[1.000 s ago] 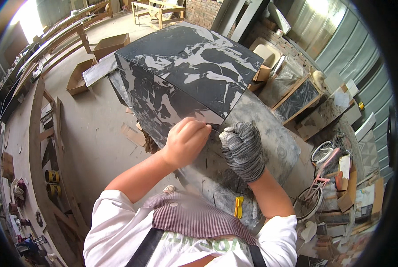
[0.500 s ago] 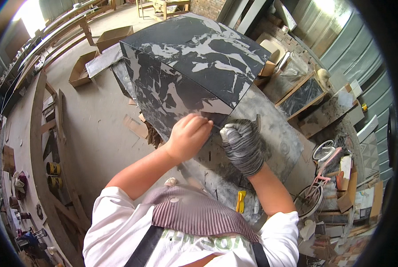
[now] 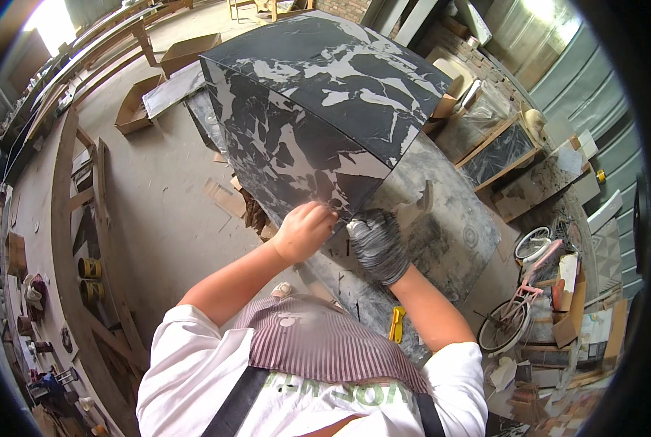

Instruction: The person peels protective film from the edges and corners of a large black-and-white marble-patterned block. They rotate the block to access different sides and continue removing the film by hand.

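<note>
A large box-shaped piece in black stone with white veins [image 3: 318, 149] stands in front of me. Its near lower corner lies just beyond my hands. My bare left hand [image 3: 304, 231] is closed in a pinch at that corner's edge. Beside it, my right hand [image 3: 378, 244], in a dark grey knitted glove, is closed as well, with its pale fingertips close to the left ones. Something thin and dark seems to run between the fingertips, too small to name. Under the box is a dusty grey work surface [image 3: 453, 233].
A yellow-handled tool [image 3: 397, 324] lies on the work surface near my right forearm. To the right are a pink bicycle [image 3: 518, 302], cardboard and a wood-framed crate [image 3: 496, 156]. At left stand a wooden rack [image 3: 85, 197] and an open cardboard box [image 3: 132, 105].
Both hands have moved slightly down along the box's edge. My right hand has come left, nearer my left hand, and both stay closed.
</note>
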Action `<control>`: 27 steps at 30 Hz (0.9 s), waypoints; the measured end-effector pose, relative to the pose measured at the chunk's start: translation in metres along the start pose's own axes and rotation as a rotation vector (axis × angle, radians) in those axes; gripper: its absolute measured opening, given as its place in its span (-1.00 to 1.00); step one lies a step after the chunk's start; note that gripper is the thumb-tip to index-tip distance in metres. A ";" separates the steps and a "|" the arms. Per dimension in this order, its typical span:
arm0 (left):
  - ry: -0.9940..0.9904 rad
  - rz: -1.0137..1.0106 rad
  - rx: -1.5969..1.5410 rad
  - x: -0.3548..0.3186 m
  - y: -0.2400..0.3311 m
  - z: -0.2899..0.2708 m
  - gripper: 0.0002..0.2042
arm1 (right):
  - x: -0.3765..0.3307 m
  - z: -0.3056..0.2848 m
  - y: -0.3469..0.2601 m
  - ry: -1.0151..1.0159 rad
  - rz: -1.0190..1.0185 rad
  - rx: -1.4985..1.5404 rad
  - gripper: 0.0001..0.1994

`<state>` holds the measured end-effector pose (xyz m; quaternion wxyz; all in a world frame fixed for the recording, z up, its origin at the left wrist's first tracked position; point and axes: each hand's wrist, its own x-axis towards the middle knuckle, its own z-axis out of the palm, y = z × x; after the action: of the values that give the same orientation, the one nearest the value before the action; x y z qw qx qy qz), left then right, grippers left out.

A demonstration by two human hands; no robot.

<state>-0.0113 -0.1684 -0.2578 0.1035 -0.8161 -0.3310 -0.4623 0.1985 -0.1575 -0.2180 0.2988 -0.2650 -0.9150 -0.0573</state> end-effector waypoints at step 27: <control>0.002 -1.707 -1.135 -0.059 0.019 0.035 -0.79 | -0.049 0.073 -0.001 -0.099 0.174 -0.053 -0.81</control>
<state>0.0036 -0.1926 -0.3232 -0.6613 -0.2369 -0.5338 -0.4708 0.1934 -0.1616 -0.3058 0.2500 -0.3537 -0.9003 -0.0423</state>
